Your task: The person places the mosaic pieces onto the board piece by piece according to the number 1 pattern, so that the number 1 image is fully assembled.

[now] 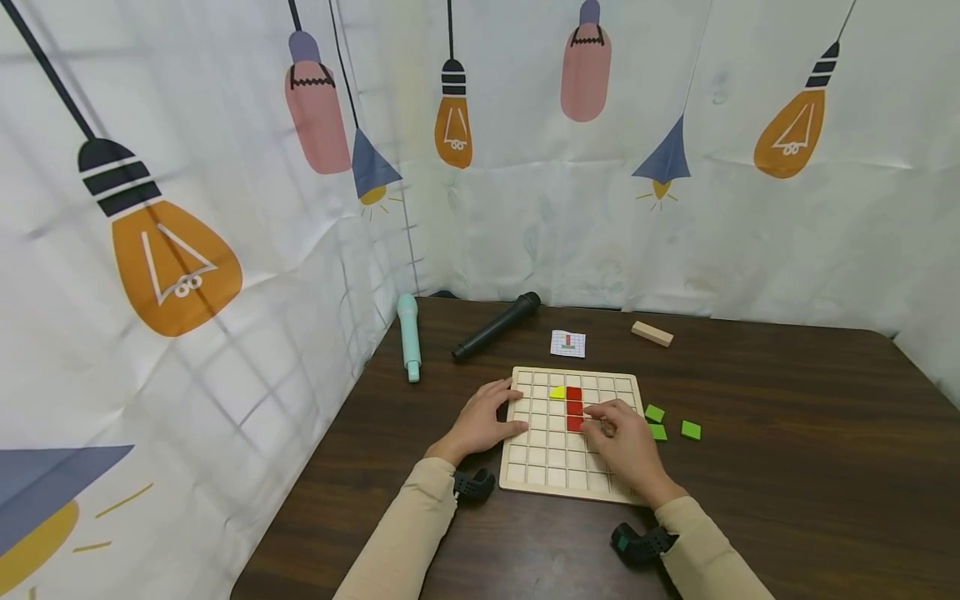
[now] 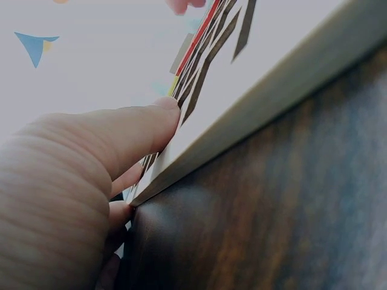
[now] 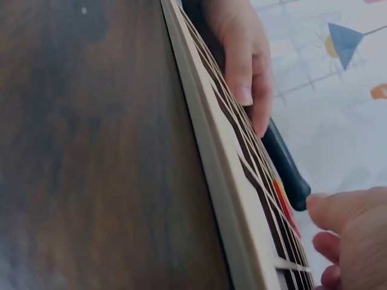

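Observation:
A pale wooden grid board (image 1: 536,477) lies on the table. My left hand (image 1: 477,421) rests at its left edge; in the left wrist view the thumb (image 2: 142,130) lies on the top. Red tiles (image 1: 574,408) form a column in the grid, with a yellow piece (image 1: 557,392) left of the uppermost one. My right hand (image 1: 628,442) hovers low over the board's right half, thumb and index fingertips beside the lower red tiles. Whether they touch them is unclear, and no piece shows between them. Loose green tiles (image 1: 691,430) lie right of the board.
Beyond the board lies a small printed card (image 1: 567,343) with a coloured pattern. A black microphone (image 1: 497,327) and a mint-green microphone (image 1: 409,333) are at the back left. A wooden block (image 1: 652,334) lies back right. Patterned curtains (image 1: 517,225) border the brown table (image 1: 810,467).

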A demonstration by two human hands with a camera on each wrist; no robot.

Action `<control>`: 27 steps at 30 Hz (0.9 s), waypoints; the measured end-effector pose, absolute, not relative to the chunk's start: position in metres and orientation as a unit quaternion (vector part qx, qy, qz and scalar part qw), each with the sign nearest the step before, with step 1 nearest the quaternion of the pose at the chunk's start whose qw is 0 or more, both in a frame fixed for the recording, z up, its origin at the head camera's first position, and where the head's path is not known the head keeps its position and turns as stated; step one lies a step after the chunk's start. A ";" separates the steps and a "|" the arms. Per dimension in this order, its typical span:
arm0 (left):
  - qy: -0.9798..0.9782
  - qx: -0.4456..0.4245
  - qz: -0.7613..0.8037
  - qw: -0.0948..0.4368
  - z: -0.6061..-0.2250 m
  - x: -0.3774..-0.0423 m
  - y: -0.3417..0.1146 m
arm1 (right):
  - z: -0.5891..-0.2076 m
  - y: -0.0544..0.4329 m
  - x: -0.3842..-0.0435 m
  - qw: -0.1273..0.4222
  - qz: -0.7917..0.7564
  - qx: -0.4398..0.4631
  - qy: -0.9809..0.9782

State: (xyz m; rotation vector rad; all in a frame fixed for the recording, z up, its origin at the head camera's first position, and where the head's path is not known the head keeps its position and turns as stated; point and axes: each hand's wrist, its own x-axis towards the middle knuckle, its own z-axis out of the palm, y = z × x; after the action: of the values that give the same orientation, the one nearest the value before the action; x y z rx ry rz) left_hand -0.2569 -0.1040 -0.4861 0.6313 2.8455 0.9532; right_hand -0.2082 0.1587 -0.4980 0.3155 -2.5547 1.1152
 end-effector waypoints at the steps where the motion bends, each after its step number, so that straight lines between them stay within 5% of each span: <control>1: 0.928 0.205 0.309 0.039 -0.486 -0.257 -0.104 | -0.497 0.160 -0.208 0.171 0.398 0.110 -0.895; 27: 0.929 0.206 0.304 0.038 -0.488 -0.258 -0.104 | -0.490 0.233 -0.213 0.274 0.347 0.074 -0.894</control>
State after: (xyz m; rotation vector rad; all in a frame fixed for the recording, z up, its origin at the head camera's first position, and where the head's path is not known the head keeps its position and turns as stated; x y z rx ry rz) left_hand -0.2584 -0.1041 -0.4879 0.6328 2.8508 0.9334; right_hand -0.2127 0.2329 -0.4897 0.2001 -2.4028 0.9337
